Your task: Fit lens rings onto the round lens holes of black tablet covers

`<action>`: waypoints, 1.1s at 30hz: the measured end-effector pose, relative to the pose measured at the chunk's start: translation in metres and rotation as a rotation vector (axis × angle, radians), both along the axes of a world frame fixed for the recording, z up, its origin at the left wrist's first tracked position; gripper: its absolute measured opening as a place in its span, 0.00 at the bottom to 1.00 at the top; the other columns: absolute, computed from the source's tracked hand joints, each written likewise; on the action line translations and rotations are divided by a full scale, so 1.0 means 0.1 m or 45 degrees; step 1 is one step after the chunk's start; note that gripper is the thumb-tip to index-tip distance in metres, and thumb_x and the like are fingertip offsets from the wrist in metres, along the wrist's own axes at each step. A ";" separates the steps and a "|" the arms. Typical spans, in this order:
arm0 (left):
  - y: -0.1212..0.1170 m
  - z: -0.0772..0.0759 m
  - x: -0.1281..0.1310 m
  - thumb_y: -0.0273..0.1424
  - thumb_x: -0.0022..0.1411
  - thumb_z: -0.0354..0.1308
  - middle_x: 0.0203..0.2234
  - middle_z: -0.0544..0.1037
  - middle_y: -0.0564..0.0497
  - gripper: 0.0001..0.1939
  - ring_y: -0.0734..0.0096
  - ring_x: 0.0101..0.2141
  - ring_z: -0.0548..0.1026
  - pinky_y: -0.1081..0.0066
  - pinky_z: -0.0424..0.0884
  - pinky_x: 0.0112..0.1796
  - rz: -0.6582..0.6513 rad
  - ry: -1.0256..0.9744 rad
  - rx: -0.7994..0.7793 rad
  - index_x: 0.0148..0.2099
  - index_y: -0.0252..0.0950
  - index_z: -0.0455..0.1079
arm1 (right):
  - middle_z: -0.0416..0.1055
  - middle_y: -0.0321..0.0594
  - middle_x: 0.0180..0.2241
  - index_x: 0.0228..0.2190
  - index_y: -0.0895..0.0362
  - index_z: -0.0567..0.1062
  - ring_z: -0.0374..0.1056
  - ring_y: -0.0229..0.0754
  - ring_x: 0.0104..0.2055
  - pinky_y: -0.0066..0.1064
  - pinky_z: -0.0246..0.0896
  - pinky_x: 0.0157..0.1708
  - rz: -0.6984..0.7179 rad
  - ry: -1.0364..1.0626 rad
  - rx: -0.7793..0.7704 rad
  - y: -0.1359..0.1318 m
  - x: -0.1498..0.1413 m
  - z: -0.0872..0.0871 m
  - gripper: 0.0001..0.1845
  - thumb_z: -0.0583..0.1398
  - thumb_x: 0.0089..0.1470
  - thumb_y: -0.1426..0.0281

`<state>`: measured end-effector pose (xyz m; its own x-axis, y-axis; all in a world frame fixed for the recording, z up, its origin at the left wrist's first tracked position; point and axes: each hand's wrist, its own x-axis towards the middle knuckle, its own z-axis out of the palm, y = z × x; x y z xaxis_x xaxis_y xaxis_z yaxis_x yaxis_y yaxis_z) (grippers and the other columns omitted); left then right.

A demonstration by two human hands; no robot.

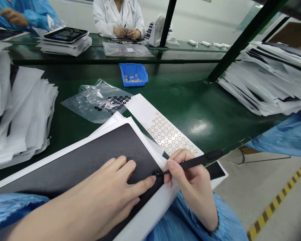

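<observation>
My left hand lies flat with fingers stretched out on a dark grey panel, the index fingertip next to a small black ring at the panel's edge. My right hand is closed in a pen grip on black tweezers, whose tip touches that ring. The panel rests on white paper sheets. Just beyond the right hand lies a white strip carrying several small tan rings.
A clear plastic bag with black rings lies on the green table. A blue bin holds tan rings. Paper-wrapped stacks sit at left and right. People work across the table. Black frame posts stand behind.
</observation>
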<state>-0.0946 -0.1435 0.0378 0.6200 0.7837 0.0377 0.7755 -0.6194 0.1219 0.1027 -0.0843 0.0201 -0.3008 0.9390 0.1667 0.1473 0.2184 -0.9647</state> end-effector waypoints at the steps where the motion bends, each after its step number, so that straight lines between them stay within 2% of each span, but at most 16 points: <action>1: 0.00 0.00 0.00 0.27 0.61 0.53 0.33 0.70 0.49 0.28 0.61 0.34 0.67 0.66 0.63 0.35 -0.016 0.016 0.006 0.62 0.43 0.58 | 0.65 0.32 0.16 0.21 0.56 0.66 0.63 0.32 0.15 0.24 0.60 0.15 -0.004 -0.006 0.023 0.00 0.00 -0.01 0.14 0.57 0.57 0.68; 5: -0.04 -0.02 -0.03 0.28 0.62 0.54 0.35 0.68 0.48 0.26 0.58 0.38 0.66 0.62 0.63 0.42 -0.071 0.076 0.029 0.62 0.41 0.59 | 0.64 0.32 0.18 0.21 0.56 0.66 0.62 0.32 0.18 0.24 0.59 0.17 -0.037 -0.052 0.161 -0.01 0.00 -0.05 0.13 0.58 0.56 0.71; 8: -0.06 -0.02 -0.06 0.30 0.62 0.54 0.36 0.67 0.48 0.22 0.58 0.40 0.65 0.60 0.62 0.44 -0.085 0.072 0.026 0.59 0.40 0.62 | 0.64 0.32 0.19 0.21 0.56 0.66 0.63 0.33 0.20 0.25 0.59 0.18 0.056 -0.019 0.228 0.00 0.00 -0.02 0.12 0.58 0.56 0.74; 11: -0.04 0.02 -0.05 0.29 0.63 0.54 0.37 0.67 0.48 0.16 0.59 0.38 0.65 0.62 0.62 0.43 -0.095 0.027 0.018 0.53 0.39 0.66 | 0.65 0.33 0.19 0.22 0.55 0.66 0.63 0.33 0.20 0.25 0.60 0.18 0.229 0.060 0.245 0.09 -0.04 0.13 0.11 0.58 0.56 0.75; 13: -0.01 0.07 -0.02 0.29 0.64 0.53 0.36 0.68 0.49 0.11 0.61 0.37 0.66 0.64 0.62 0.40 -0.073 -0.006 -0.031 0.49 0.38 0.67 | 0.65 0.33 0.19 0.21 0.55 0.65 0.63 0.33 0.19 0.25 0.59 0.17 0.291 0.057 0.297 0.25 -0.12 0.27 0.12 0.58 0.54 0.75; 16: 0.02 0.14 0.01 0.29 0.65 0.53 0.33 0.68 0.50 0.08 0.63 0.35 0.65 0.67 0.60 0.35 0.020 -0.083 -0.125 0.47 0.40 0.66 | 0.64 0.31 0.17 0.21 0.55 0.64 0.63 0.32 0.16 0.24 0.59 0.16 0.403 -0.022 0.354 0.63 -0.42 0.43 0.12 0.60 0.53 0.73; 18: 0.02 0.17 0.02 0.30 0.66 0.53 0.32 0.68 0.51 0.09 0.64 0.34 0.65 0.68 0.59 0.34 0.052 -0.119 -0.150 0.49 0.41 0.65 | 0.64 0.29 0.15 0.21 0.56 0.63 0.64 0.32 0.15 0.23 0.59 0.16 0.551 -0.104 0.337 0.91 -0.75 0.44 0.12 0.60 0.53 0.72; 21: 0.03 0.20 0.02 0.32 0.66 0.53 0.32 0.67 0.51 0.11 0.64 0.33 0.64 0.67 0.59 0.33 0.043 -0.097 -0.155 0.51 0.41 0.65 | 0.66 0.30 0.16 0.23 0.57 0.65 0.66 0.33 0.16 0.22 0.61 0.17 0.727 -0.253 0.367 1.24 -1.36 0.31 0.10 0.59 0.54 0.73; 25: 0.04 0.20 0.00 0.34 0.65 0.54 0.32 0.67 0.51 0.13 0.65 0.31 0.64 0.67 0.59 0.31 0.038 -0.079 -0.148 0.52 0.41 0.66 | 0.68 0.32 0.17 0.23 0.59 0.67 0.68 0.35 0.19 0.24 0.63 0.25 0.873 -0.455 0.540 1.40 -1.99 0.04 0.10 0.58 0.55 0.74; 27: 0.04 0.19 0.00 0.34 0.65 0.55 0.32 0.67 0.51 0.14 0.65 0.31 0.64 0.67 0.59 0.31 0.039 -0.097 -0.139 0.52 0.41 0.66 | 0.67 0.33 0.17 0.20 0.59 0.67 0.68 0.36 0.23 0.26 0.63 0.29 0.935 -0.513 0.621 1.40 -2.14 -0.05 0.12 0.60 0.52 0.75; 29: 0.05 0.19 0.00 0.35 0.65 0.55 0.33 0.68 0.51 0.14 0.65 0.31 0.64 0.67 0.60 0.32 0.038 -0.107 -0.143 0.52 0.41 0.66 | 0.67 0.34 0.19 0.17 0.59 0.67 0.68 0.38 0.26 0.28 0.61 0.32 0.968 -0.534 0.679 1.41 -2.19 -0.06 0.13 0.63 0.49 0.76; 33: 0.06 0.20 -0.03 0.34 0.64 0.56 0.33 0.68 0.51 0.14 0.65 0.32 0.65 0.67 0.62 0.34 0.026 -0.130 -0.192 0.52 0.40 0.66 | 0.66 0.34 0.21 0.18 0.58 0.66 0.65 0.37 0.27 0.27 0.57 0.32 0.924 -0.531 0.779 1.45 -2.04 0.14 0.15 0.62 0.52 0.71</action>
<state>-0.0973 -0.1379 0.0581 0.6030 0.7975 -0.0190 0.7665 -0.5725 0.2912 -0.1011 0.0611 0.0342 -0.9036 0.2986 0.3071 0.0812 0.8234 -0.5617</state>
